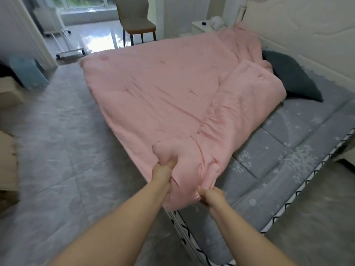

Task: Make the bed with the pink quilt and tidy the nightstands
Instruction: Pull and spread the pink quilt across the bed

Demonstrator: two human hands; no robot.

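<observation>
The pink quilt (153, 89) lies over the left part of the bed, with one side folded back in a thick roll toward the headboard. My left hand (163, 173) grips the quilt's near corner from the left. My right hand (210, 197) pinches the same corner lower down, at the bed's near corner. The grey patterned mattress (278, 150) is bare on the right. A dark grey pillow (292, 77) rests against the headboard, partly under the quilt. A white nightstand (203, 28) stands at the far side with a small black item and a white object on it.
A chair (134, 20) stands beyond the bed's far side near the window. A wheeled white rack (63, 45) is at the back left. Boxes (7, 162) sit along the left edge. Grey tiled floor (63, 146) spreads to the left of the bed.
</observation>
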